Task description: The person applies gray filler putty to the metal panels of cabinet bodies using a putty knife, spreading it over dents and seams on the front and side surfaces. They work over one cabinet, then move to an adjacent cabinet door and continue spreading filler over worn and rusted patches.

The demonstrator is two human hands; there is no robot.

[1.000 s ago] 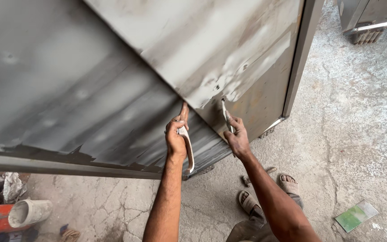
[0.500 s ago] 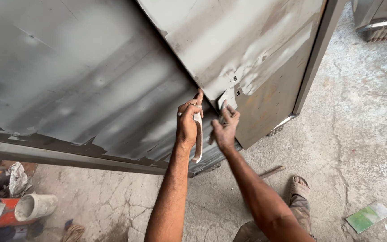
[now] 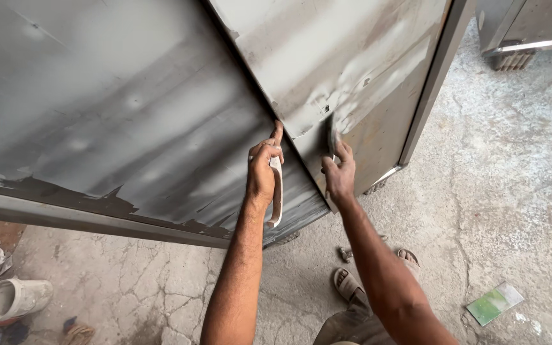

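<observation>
A big grey metal cabinet (image 3: 129,115) with two sheet-metal doors fills the upper view. My left hand (image 3: 262,172) grips a curved white door handle (image 3: 277,198) on the left door, index finger stretched up along the door's edge. My right hand (image 3: 340,172) is closed on a second slim handle (image 3: 331,137) on the right door (image 3: 352,76), beside a patch of pale filler. The two hands are close together, one on each side of the gap between the doors.
Cracked concrete floor (image 3: 493,191) lies below. My sandalled feet (image 3: 352,281) stand under the doors. A green-and-white packet (image 3: 494,303) lies at the right. A white cup-shaped piece (image 3: 15,298), an orange container and crumpled paper sit at the lower left. Another metal frame (image 3: 519,45) stands top right.
Both hands have shifted slightly along the door edges while keeping their grips; my right hand slid up onto its handle. The view has tilted a little, and the feet have shifted.
</observation>
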